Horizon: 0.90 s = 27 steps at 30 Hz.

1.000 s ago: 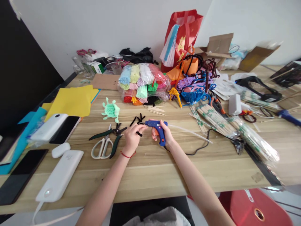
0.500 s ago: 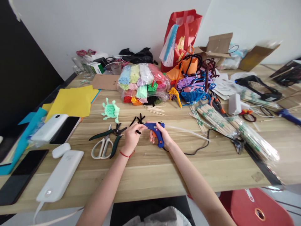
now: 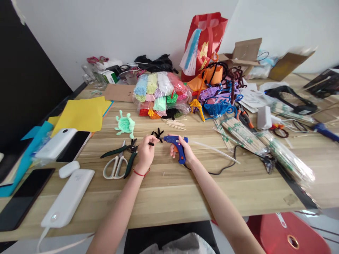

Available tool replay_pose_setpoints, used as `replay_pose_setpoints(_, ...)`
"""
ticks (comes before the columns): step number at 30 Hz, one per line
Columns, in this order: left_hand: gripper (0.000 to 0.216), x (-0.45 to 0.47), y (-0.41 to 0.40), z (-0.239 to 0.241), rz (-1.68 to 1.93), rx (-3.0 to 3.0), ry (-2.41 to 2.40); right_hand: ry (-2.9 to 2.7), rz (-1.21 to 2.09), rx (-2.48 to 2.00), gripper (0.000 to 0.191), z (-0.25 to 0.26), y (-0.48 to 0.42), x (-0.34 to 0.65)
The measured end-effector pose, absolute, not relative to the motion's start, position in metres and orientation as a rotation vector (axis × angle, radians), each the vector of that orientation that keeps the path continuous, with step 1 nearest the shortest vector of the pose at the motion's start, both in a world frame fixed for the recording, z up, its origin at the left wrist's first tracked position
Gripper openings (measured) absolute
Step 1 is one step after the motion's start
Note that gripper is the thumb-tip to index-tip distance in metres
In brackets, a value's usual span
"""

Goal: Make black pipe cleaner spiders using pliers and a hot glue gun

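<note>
My right hand (image 3: pixel 185 149) is wrapped round the handle of a blue glue gun (image 3: pixel 175 140), whose nozzle points left. A long translucent glue stick (image 3: pixel 214 151) juts from its back end. My left hand (image 3: pixel 146 151) pinches a short piece of black pipe cleaner (image 3: pixel 151 144) just left of the nozzle, with a small space between them. Several short black pipe cleaner pieces (image 3: pixel 159 134) lie on the table beyond my fingertips. A mint-green fuzzy figure with stubby limbs (image 3: pixel 125 124) lies farther left.
White-handled scissors (image 3: pixel 116 165) and dark green pliers (image 3: pixel 129 160) lie left of my left hand. Bagged pipe cleaners (image 3: pixel 161 93) stand behind, near loose wooden sticks (image 3: pixel 173 124). A black cord (image 3: pixel 225 169) trails right. Phones and a white power bank (image 3: pixel 67 197) lie at left.
My left hand has drawn back slightly left with the black piece, away from the nozzle. The glue gun has shifted a little to the right, opening a gap.
</note>
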<state>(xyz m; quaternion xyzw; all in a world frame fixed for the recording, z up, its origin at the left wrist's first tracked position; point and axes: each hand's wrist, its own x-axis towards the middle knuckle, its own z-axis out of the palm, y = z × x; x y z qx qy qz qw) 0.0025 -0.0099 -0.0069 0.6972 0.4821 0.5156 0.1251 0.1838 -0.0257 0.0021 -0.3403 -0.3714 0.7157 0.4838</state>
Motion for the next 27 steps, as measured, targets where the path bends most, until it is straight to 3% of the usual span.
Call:
replay_pose_setpoints(8, 0.021, 0.002, 0.001, -0.022, 1.528, 1.693, 1.298, -0.750, 1.643, -0.875, 0.056, 0.004, -0.019, 0.191)
replay_pose_setpoints(15, 0.035, -0.004, 0.002, -0.014, 1.492, 1.812, 1.463, -0.725, 1.622, -0.845, 0.054, 0.004, -0.017, 0.194)
replay_pose_setpoints(21, 0.035, 0.002, -0.003, -0.003, 1.287, 1.839, 1.471, -0.745, 1.617, -0.857, 0.054, 0.003, -0.018, 0.191)
replay_pose_setpoints(27, 0.034, 0.004, -0.004, -0.003, 1.306, 1.753, 1.420, -0.648, 1.537, -1.003, 0.048, -0.006, -0.015, 0.189)
